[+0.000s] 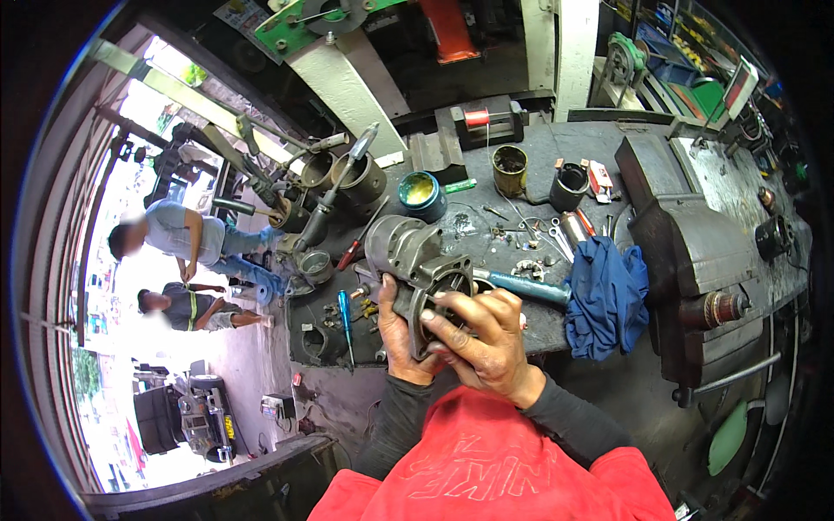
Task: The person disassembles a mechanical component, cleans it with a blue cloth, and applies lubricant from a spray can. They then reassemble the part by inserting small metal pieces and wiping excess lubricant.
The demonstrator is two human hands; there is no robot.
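A grey cast-metal housing [402, 246] with a round body and a flanged, open end is tilted up at the bench's near edge. My left hand [401, 340] grips the flanged end from the left, thumb along its side. My right hand [486, 337] is curled at the near opening, its fingers on the rim and partly inside. Whether those fingertips also pinch a small part inside is hidden. Just behind my right hand lies a tool with a blue handle [530, 286]. To the left of the housing are a blue screwdriver [346, 318] and a red-handled screwdriver [350, 253].
A crumpled blue cloth [606, 300] hangs over the bench edge, beside a large vise [695, 278] at right. Farther back stand a grease tub [422, 196], a yellowish can [509, 171] and a black can [570, 186]. Small hardware and wrenches [560, 236] lie between. Two people [187, 239] stand at far left.
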